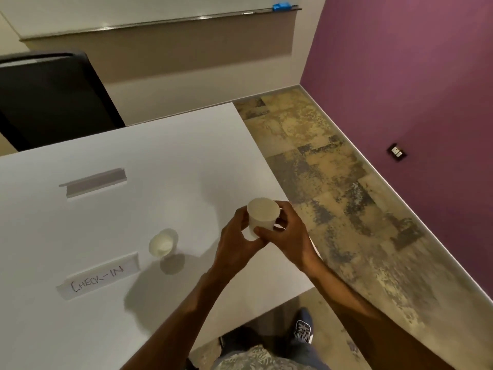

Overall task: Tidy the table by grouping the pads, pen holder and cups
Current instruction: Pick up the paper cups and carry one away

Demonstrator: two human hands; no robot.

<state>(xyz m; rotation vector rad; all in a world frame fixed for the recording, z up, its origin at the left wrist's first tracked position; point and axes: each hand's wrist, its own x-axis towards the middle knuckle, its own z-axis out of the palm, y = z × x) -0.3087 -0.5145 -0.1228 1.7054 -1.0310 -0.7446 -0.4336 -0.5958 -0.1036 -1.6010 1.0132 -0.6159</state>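
Two hands, left hand (234,241) and right hand (286,236), are gripping an upside-down white cup (262,217) between them. Left of them, another white cup (162,243) is standing beside a "CHECK-IN" card (98,276).

Views: 1. We have the head camera only, worn on the person's head, wide-angle, looking forward and steeply down. Near field: white table (133,161), its right edge crossing the frame diagonally, and both forearms entering from the bottom edge, close to the lens. Far field: black chair (50,97) at upper left, whiteboard ledge (160,22) along the top, purple wall (413,76) at right. No overlap between views to record.
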